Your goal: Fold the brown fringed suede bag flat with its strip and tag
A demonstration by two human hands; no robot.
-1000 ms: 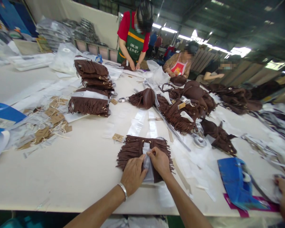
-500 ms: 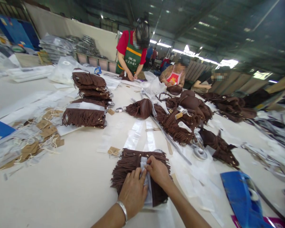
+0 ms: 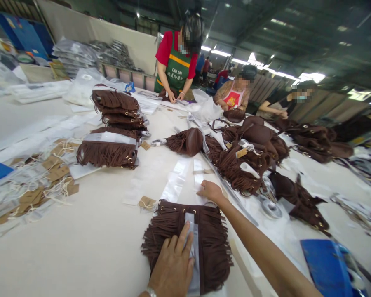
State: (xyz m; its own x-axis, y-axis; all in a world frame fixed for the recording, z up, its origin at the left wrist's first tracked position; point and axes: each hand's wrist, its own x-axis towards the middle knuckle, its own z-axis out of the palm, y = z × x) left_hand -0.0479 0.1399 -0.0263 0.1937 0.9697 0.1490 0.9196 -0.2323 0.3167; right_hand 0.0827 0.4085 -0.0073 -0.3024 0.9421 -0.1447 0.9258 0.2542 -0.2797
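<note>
A brown fringed bag (image 3: pixel 210 243) lies flat on the white table (image 3: pixel 95 231) just before me, with a clear plastic strip (image 3: pixel 194 247) running down its middle. My left hand (image 3: pixel 173 266) presses flat on the bag and the strip, fingers stretched out. My right hand (image 3: pixel 210 191) is out beyond the bag's top edge, fingers curled down onto the clear plastic strips (image 3: pixel 185 177) lying on the table there. Whether it holds one I cannot make out.
A stack of fringed bags (image 3: pixel 114 123) stands at mid-left, and loose bags (image 3: pixel 238 152) are heaped at centre right. Brown tags with strings (image 3: pixel 49 173) lie left. A blue folder (image 3: pixel 330 264) sits at right. Three people work at the far side.
My right hand left the strip on the bag and reached forward past the bag's top edge. My left hand stayed pressing the bag. The view shifted closer.
</note>
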